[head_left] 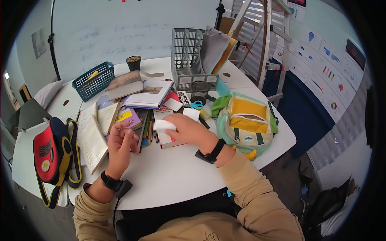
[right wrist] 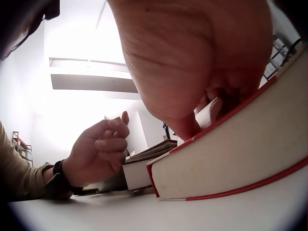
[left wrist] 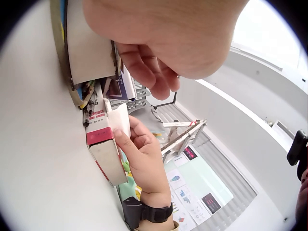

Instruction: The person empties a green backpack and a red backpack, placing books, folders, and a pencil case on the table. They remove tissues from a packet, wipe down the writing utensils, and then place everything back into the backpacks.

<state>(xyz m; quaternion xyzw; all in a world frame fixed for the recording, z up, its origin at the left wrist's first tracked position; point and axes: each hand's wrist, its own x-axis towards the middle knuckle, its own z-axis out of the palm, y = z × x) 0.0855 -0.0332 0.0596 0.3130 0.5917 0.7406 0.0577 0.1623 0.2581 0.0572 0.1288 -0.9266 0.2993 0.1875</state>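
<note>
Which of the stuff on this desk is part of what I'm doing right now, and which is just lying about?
Likely in use:
- white item, pinched in your right hand
- thick red-edged book beneath it

Apparently just lying about:
- blue scissors
- green-and-yellow backpack
- red bag
- potted plant

- The white item (head_left: 162, 125) gripped by the right hand (head_left: 187, 129) is smoothly surfaced; its material is unclear.
- The table (head_left: 173, 176) is finished smooth.
- At left, the notebook (head_left: 90, 140) is made of matt paper.
- At right, the backpack (head_left: 246, 134) is sewn from cloth.
- Far left, the basket (head_left: 93, 83) is moulded in plastic.
- Far right, the ladder (head_left: 265, 48) is made of metal.
</note>
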